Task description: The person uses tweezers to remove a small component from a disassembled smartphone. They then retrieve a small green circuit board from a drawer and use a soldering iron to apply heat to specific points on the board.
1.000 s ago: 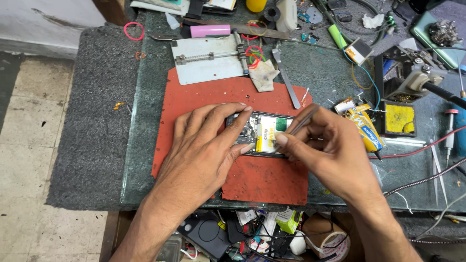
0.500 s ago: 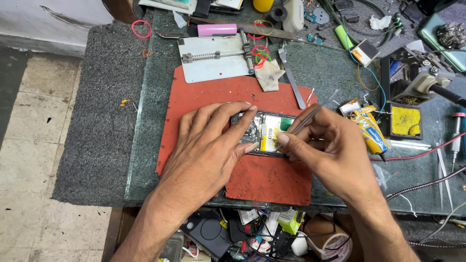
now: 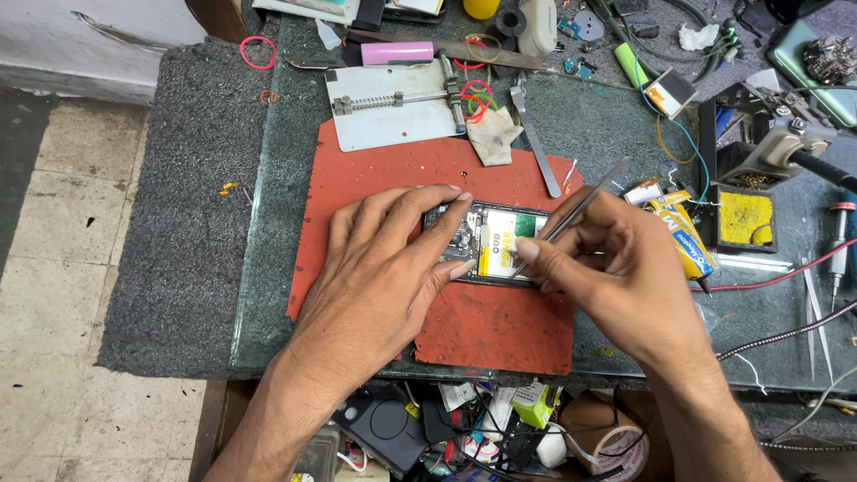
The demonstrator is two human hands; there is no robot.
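An opened phone (image 3: 496, 239) lies on a red work mat (image 3: 500, 335), its circuit board and yellow-and-white battery showing. My left hand (image 3: 386, 259) rests flat on the phone's left end and pins it to the mat. My right hand (image 3: 616, 268) grips metal tweezers (image 3: 571, 212), whose tips touch the phone's inside near the battery. The tweezers' back end sticks up to the right. The phone's left end is hidden under my fingers.
A metal board holder (image 3: 397, 105), a pink cylinder (image 3: 396, 53), a grey pry tool (image 3: 536, 143) and rubber bands lie behind the mat. A yellow tube (image 3: 683, 234), a sponge tray (image 3: 746, 219), cables and a soldering stand crowd the right. Clutter sits below the table's front edge.
Both hands stay on the phone; the tweezers tips have shifted slightly over its inside. The view has drifted a little.
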